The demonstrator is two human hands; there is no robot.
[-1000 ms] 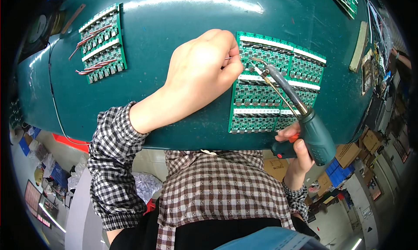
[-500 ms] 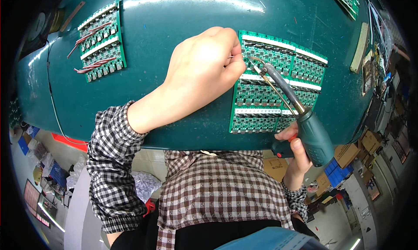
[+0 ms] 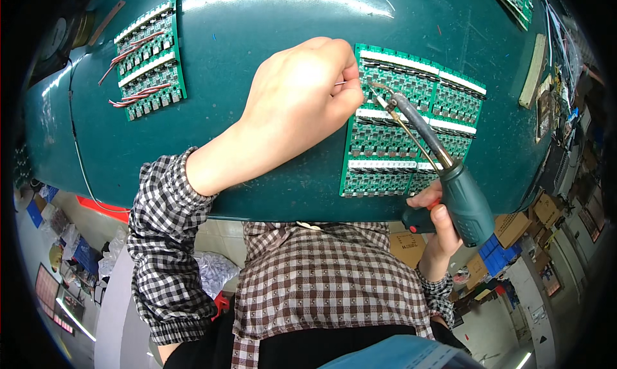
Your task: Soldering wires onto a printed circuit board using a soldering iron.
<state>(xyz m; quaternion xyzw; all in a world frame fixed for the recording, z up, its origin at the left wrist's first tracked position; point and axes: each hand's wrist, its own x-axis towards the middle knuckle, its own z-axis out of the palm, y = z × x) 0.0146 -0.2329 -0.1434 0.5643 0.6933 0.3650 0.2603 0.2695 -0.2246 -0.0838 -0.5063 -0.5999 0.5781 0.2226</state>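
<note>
Green circuit board panel (image 3: 411,137) flat on teal table (image 3: 257,67), my left hand (image 3: 299,108) curled, pinching thin solder wire (image 3: 340,83) over its top edge, my right hand (image 3: 437,218) gripping green-handled soldering iron (image 3: 443,170), tip angled onto panel.

Person, seen from above: long-sleeved checked shirt. Left sleeve (image 3: 168,240) in black-and-white gingham, gathered at an elastic cuff. Shirt front (image 3: 328,285) in brown-and-white check, with a small pale button at the top. Right cuff (image 3: 437,292) in the same check. Bare hands, no gloves.
</note>
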